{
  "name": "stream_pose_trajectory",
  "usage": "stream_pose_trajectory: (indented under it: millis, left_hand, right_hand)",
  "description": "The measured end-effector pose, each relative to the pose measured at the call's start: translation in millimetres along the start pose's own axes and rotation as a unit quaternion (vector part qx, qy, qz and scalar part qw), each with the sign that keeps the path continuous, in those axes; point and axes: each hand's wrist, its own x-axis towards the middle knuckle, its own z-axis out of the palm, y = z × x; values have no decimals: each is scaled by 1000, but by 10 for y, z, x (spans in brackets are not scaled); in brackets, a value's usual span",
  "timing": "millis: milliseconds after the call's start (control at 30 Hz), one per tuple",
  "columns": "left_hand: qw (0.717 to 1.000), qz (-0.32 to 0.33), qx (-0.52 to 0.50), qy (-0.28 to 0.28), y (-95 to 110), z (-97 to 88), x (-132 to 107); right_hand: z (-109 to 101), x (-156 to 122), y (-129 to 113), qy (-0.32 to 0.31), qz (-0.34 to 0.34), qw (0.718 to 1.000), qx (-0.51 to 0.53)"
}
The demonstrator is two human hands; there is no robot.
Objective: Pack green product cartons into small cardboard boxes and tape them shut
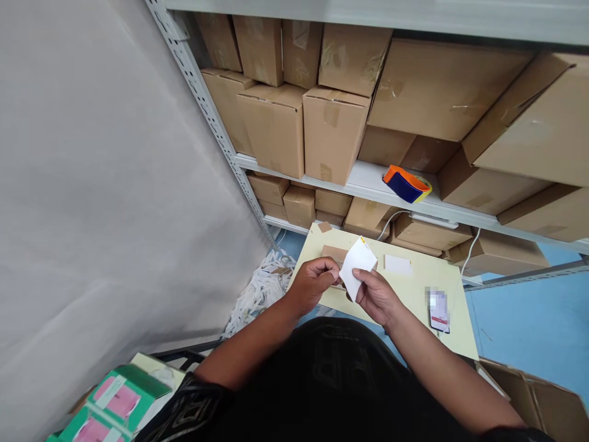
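Over the pale yellow table, my right hand grips a small white sheet, with its thumb flat on the face. The sheet is slightly bent and has a small yellow-orange mark at its top corner. My left hand pinches closed at the sheet's left edge; its fingertips are partly hidden, and I cannot tell whether they hold the edge itself or a strip at it. Beneath the hands lies a brown cardboard piece, mostly covered. Just to the right, a stack of white cards or labels rests on the table.
A phone lies at the table's right side. Shelves ahead carry cardboard boxes and an orange and blue band. White paper strips pile on the floor at left. Green and pink packages stand lower left; an open carton lower right.
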Motion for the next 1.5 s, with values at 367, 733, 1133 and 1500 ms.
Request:
stream_pose_trajectory:
  millis: [367,733,1133,1500]
  left_hand:
    - [986,30,162,39,-238,4,133]
    - [978,-8,202,53,-481,-275,71]
    - [933,-96,302,169,-699,-1411,-361]
    - [790,-211,525,236,-726,-2533,-569]
  right_hand:
    - [-61,-58,40,13,-259,906,-334]
    - [-75,133,56,131,-184,943,-243]
    - [-255,290,-3,199,-170,950,-172]
    - [-265,308,2,211,-193,932,-222]
